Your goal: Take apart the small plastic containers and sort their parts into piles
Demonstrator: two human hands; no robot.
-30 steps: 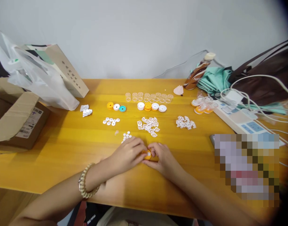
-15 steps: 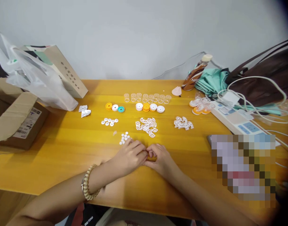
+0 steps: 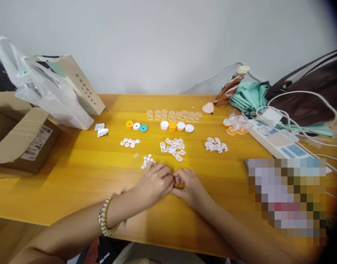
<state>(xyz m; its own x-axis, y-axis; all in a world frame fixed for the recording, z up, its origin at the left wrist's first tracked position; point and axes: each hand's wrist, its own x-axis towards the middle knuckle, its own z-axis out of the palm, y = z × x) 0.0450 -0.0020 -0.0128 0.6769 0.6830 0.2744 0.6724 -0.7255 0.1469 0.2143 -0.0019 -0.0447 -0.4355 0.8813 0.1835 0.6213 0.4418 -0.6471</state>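
My left hand [image 3: 153,181] and my right hand [image 3: 189,185] meet on the yellow table [image 3: 74,172] near its front edge, fingers pinched together around a small orange disc [image 3: 174,180] that barely shows between them. A beaded bracelet [image 3: 105,220] circles my left wrist. Just beyond my left fingers lies a cluster of tiny white buttons [image 3: 147,160]. Farther back are a pile of white lattice pieces [image 3: 173,147] and a second pile [image 3: 216,145].
A row of clear cups [image 3: 174,114], orange, white and teal discs [image 3: 135,125], and more discs [image 3: 177,126] line the back. A cardboard box [image 3: 18,141], plastic bag [image 3: 41,93] and paper bag sit left. A bottle [image 3: 229,88], power strip [image 3: 281,141], cables and dark bag crowd the right.
Both hands have closed tighter over the orange disc, which showed more plainly a second ago. The hands stay in the same spot on the table.
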